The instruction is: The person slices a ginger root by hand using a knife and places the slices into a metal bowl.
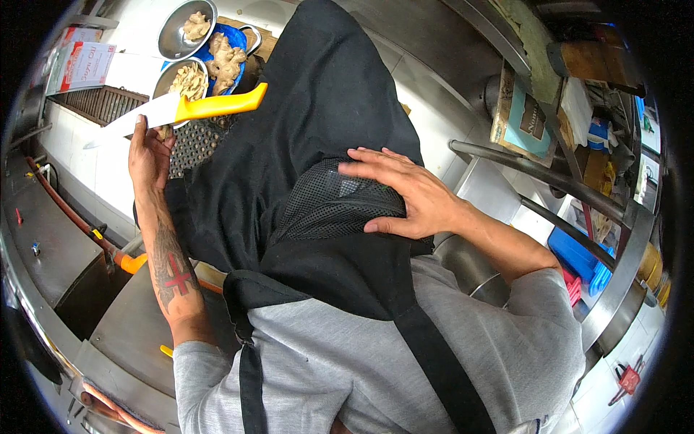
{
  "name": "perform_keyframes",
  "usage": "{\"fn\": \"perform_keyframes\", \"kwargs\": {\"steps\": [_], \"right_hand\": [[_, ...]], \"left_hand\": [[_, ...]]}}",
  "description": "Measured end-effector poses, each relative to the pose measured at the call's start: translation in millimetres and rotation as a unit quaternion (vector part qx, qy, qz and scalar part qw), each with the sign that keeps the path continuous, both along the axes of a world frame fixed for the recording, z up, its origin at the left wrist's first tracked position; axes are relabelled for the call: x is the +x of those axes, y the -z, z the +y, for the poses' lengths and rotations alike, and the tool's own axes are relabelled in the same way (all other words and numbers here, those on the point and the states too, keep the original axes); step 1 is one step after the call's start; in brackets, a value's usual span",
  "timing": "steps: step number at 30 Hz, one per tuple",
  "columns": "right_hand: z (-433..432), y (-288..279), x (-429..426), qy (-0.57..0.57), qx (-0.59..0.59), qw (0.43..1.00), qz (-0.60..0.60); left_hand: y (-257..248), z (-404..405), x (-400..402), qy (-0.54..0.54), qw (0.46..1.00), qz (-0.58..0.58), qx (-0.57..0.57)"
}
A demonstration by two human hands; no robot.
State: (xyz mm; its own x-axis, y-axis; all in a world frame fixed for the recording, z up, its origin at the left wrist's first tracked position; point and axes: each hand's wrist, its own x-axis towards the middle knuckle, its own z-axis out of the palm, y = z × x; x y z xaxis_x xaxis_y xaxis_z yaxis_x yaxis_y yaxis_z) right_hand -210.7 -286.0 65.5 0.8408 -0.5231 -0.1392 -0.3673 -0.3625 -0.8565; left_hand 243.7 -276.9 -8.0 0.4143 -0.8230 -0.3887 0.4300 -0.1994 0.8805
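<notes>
My left hand (149,154) pinches the pale blade of a kitchen knife (149,114) near its middle. The knife's yellow handle points to the right, over my apron. A small tan piece, perhaps ginger, shows by the fingers. Beyond the knife, a steel bowl (172,81) holds sliced or peeled ginger pieces (190,81). Another steel bowl (169,32) has one ginger piece (196,26) in it. Large unpeeled ginger roots (225,59) lie on blue plastic (238,35). With its fingers spread, my right hand (412,190) is at the mesh pocket (331,206) of my black apron (325,103).
A dark perforated surface (195,144) lies below the bowls. On the white tiled floor are a drain grate (103,106) and a printed carton (87,65). Steel counters with an orange hose (130,263) stand at left. A metal rail (537,165) and loaded shelves run along the right.
</notes>
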Motion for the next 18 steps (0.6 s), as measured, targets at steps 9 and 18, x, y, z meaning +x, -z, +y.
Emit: {"fn": "perform_keyframes", "kwargs": {"steps": [9, 18], "right_hand": [[-5.7, 5.3, -1.8, -0.031, -0.026, 0.992, -0.122], [-3.3, 4.6, -0.5, -0.027, -0.067, 0.989, -0.127]], "left_hand": [[3.1, 5.0, 2.9, -0.011, 1.000, 0.006, -0.005], [8.8, 9.4, 7.5, -0.002, 1.000, 0.005, -0.009]]}}
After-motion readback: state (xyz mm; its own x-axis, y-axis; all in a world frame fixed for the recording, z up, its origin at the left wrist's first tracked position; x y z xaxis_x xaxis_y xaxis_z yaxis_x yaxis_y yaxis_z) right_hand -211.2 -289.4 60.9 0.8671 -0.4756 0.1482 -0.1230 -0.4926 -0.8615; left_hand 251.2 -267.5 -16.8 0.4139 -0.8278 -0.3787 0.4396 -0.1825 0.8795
